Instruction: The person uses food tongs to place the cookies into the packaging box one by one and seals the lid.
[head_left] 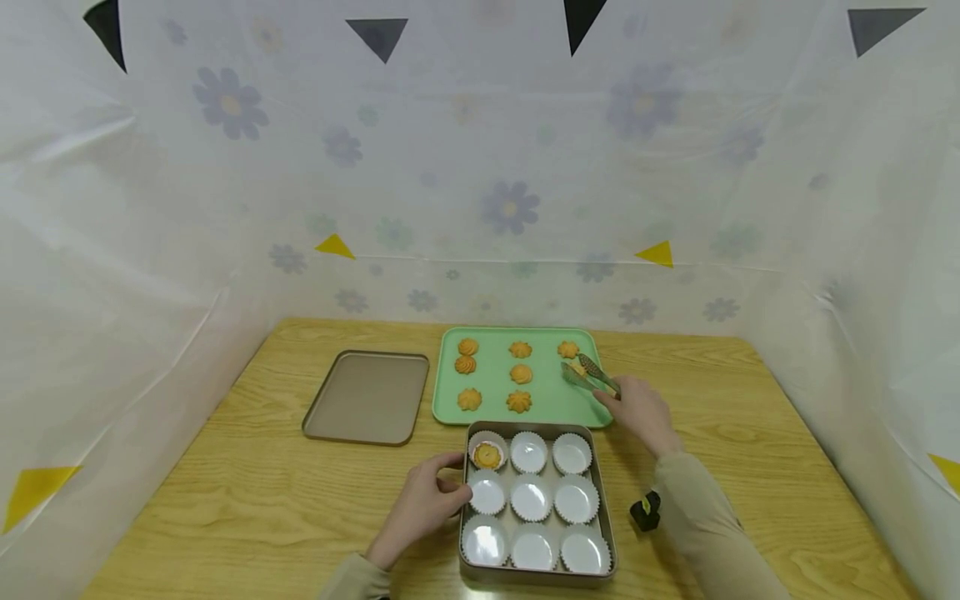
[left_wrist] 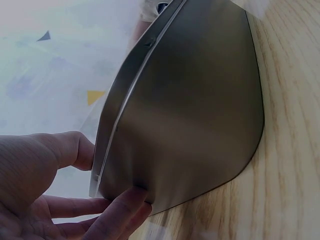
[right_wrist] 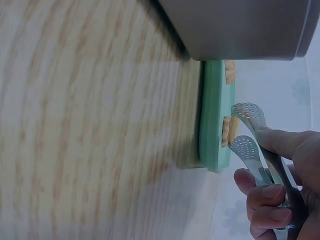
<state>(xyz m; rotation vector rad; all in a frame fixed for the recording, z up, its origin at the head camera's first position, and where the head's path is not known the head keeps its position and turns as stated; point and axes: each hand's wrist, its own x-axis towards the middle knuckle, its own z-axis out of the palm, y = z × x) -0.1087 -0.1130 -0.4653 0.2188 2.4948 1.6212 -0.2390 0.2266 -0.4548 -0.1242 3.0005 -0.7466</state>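
My right hand [head_left: 643,412] holds metal tongs [right_wrist: 270,165] with perforated heads, over the right side of the green tray [head_left: 558,408]. A piped cookie [head_left: 577,367] lies between the tong heads; whether they squeeze it is unclear. Beside the near tin's left wall is my left hand [head_left: 423,504], thumb at the rim and fingers against the outer side. That deep rectangular tin [left_wrist: 190,110] contains rows of white paper cups [head_left: 531,497]. One golden cookie [head_left: 487,455] sits in the far-left cup. Several other cookies [head_left: 520,374] are spread on the tray.
A shallow brown metal lid [head_left: 367,398] lies left of the green tray. A small black object [head_left: 646,511] rests on the wooden table [head_left: 247,492] near my right sleeve. White flower-patterned sheeting [head_left: 450,167] encloses the table's back and sides.
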